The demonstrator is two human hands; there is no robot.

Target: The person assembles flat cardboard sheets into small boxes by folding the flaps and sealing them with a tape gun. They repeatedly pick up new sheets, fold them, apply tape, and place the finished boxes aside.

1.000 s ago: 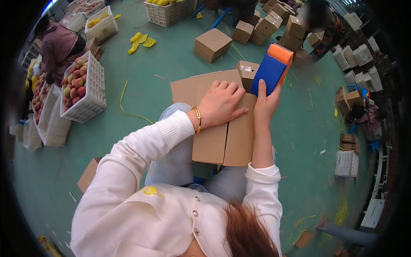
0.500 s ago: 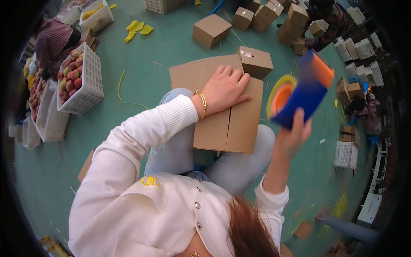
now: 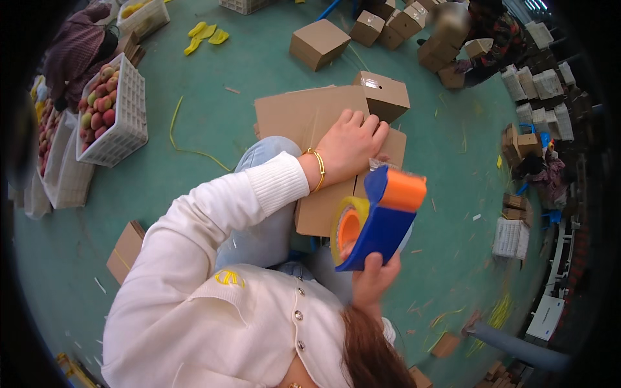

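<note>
A cardboard box (image 3: 319,210) lies across my lap, its top flaps folded together. My left hand (image 3: 349,147) is closed over its far part, fingers bent and pressing down, their tips partly hidden. In my right hand (image 3: 377,277) is a blue and orange tape dispenser (image 3: 381,234), gripped at its lower end. A roll of clear yellowish tape on an orange core sits in it. The dispenser's upper end is close to my left thumb and covers the near right part of the box. Whether it touches the box I cannot tell.
Another box (image 3: 383,97) and a larger box (image 3: 319,44) stand ahead on the green floor. A white crate of apples (image 3: 119,126) is at the left. Co-workers sit at the left and far right. A grey pole (image 3: 517,346) juts in at lower right.
My right hand has brought the tape dispenser left and down, from beside the box to over its near right part. My left hand has shifted slightly right, its fingers now more bent.
</note>
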